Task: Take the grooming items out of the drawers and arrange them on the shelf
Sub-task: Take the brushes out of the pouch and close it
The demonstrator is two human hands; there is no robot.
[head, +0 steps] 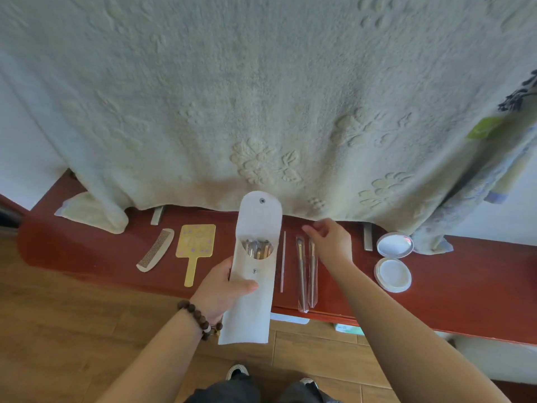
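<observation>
My left hand (223, 286) grips a long white pouch (255, 228) with its snap flap open; several brush handles show in its mouth. The pouch is held upright over the red shelf (465, 292). My right hand (328, 242) hovers above two wrapped makeup brushes (305, 274) lying on the shelf, fingers loosely curled, holding nothing I can see. A thin pink stick (283, 261) lies between the pouch and the brushes. A pale comb (156, 253) and a yellow hand mirror (194, 251) lie to the left. An open round white compact (393, 261) sits at the right.
A large cream embossed blanket (261, 97) hangs down behind the shelf, its edge resting on the back of it. Patterned cloth (476, 199) hangs at the right. Wooden floor (58, 315) lies below, with my shoes (238, 372) near the bottom edge.
</observation>
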